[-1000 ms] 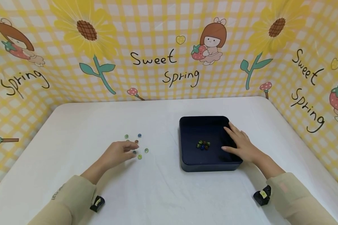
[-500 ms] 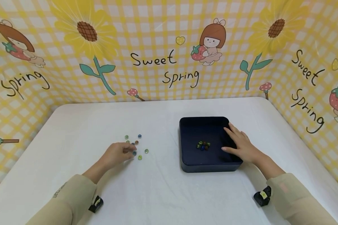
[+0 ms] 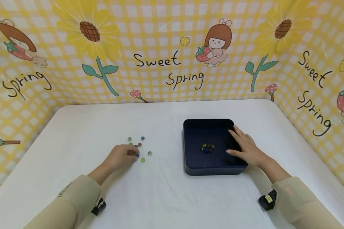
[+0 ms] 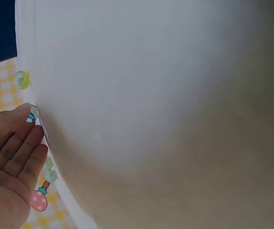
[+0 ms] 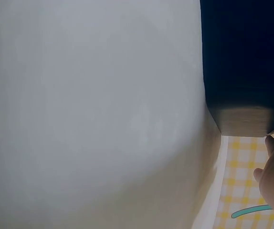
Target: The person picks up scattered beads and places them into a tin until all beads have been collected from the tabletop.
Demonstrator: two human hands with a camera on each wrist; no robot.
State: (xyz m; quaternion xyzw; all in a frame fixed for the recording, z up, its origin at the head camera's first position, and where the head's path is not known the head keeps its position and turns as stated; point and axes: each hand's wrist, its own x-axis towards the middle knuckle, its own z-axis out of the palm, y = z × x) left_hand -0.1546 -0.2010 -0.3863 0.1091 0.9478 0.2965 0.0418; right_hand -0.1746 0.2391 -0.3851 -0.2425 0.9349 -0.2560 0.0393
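A blue marble (image 3: 137, 155) is lying on the white worktop (image 3: 160, 190) among loose marbles (image 3: 137, 147), and the left hand (image 3: 121, 156) is touching it with curled fingertips; whether they are pinching it I cannot tell. The right hand (image 3: 246, 147) is resting flat and relaxed on the right rim of the dark blue tray (image 3: 215, 169), which is holding a small cluster of marbles (image 3: 207, 148).

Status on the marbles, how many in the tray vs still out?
Done: a small cluster of marbles lies in the navy tray. In hand: left hand reaches a blue marble; right hand rests on the tray. Left: about six loose marbles on the table.
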